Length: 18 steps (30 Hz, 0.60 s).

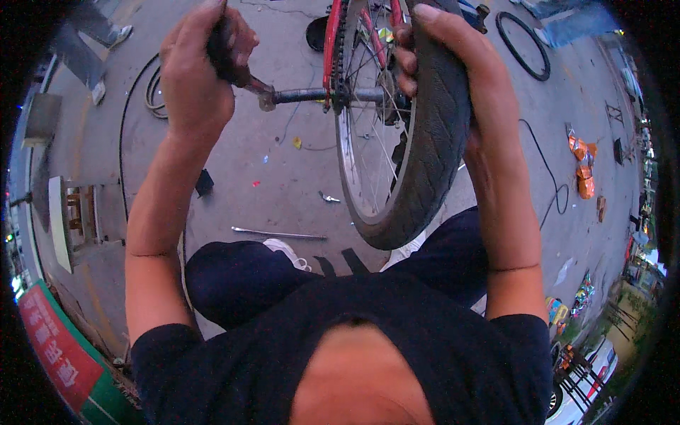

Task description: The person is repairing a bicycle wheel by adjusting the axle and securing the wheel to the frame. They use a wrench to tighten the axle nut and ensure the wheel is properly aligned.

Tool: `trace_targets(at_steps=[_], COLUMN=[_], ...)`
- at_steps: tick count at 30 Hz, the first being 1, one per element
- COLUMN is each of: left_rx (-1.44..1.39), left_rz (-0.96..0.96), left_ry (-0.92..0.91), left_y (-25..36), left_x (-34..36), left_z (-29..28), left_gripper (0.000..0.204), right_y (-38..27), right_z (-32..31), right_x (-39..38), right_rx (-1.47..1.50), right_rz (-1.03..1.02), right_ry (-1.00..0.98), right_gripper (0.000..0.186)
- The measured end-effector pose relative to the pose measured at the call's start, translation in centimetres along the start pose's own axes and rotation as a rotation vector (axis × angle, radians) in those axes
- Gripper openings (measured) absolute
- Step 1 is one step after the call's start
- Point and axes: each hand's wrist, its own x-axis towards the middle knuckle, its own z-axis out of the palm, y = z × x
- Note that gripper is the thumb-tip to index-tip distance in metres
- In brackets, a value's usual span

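Bike wheel [432, 163] is held ahead of the body, low edge over the gap btwn the bent knees [234, 273], w/ red frame [331, 42] set alongside; whether ground [290, 177] is touched can't be told from this angle. Tyre [443, 92] is clasped high up by R hand [471, 46], fingers [406, 67] curled in on the L flank, thumb [435, 14] laid across the top. L hand [198, 67] is wrapped firmly round a dark-handled tool [237, 76], whose far end is met by a metal shaft [297, 95] reaching twd the hub [365, 93]; exact fit can't be made out. Handling (est.): wheel + frame are judged bulky, fairly heavy, apt to swing or roll if supported at one pt. only. Tyre is expected firm w/ slight give, tread grippy, slip risk low unless greasy; rim [349, 170] is taken as stiff, slicker. Wheel is best held by a wide span over tread + sidewall, fingers kept clear of rim's inner side, where pinching is likelier. Tool is judged rigid, dense; best gripped round the handle. Loose metal bar [280, 234] is seen on ground nr L shoe [283, 248].
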Motion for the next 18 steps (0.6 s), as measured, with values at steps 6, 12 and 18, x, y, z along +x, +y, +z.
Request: trace_targets(at_steps=[6, 12, 18], left_rx=[0.02, 0.211, 0.19], left_rz=[0.136, -0.015, -0.862], left_ry=[-0.148, -0.265, -0.001], left_y=[-0.4, 1.9, 6.4], left_x=[-3.2, -7.7, -6.5], left_z=[-1.6, -0.2, 0.1], left_gripper=[0.04, 0.034, 0.063], right_y=[0.3, 1.7, 2.1], right_z=[-0.3, -1.2, -0.6], right_x=[0.1, 0.4, -0.3], right_rx=[-0.028, 0.001, 0.029], right_rz=[-0.148, -0.246, -0.228], right_ry=[-0.117, -0.171, -0.225], right_gripper=[0.031, 0.035, 0.04])
